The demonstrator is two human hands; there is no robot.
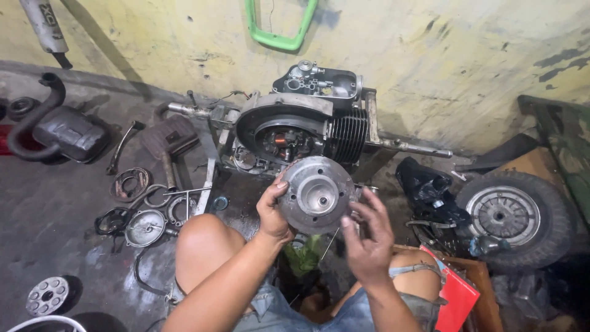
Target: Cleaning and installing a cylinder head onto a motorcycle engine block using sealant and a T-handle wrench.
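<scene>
Nearest, the person's bare knees framed the view, with a red box (458, 301) just beside the right knee. Above them the left hand (273, 212) had its grip clamped on the left rim of a round grey flywheel (318, 195), thumb on the face, holding it upright in the air with its hub turned to the camera. The right hand (367, 237) hovered at the wheel's lower right edge, fingers spread apart and holding nothing; whether they touched the rim could not be told. The flywheel stood in the way of the lower part of the engine (304, 132) on the floor just behind it, whose open round housing showed coils inside, with a finned cylinder at its right. To the left lay loose rings, a round cover (145, 227) and a dark exhaust (61, 132); a perforated disc (47, 296) lay nearer. To the right rested a small wheel with tyre (513, 215). Farthest, a green frame (279, 27) hung on the stained wall.
</scene>
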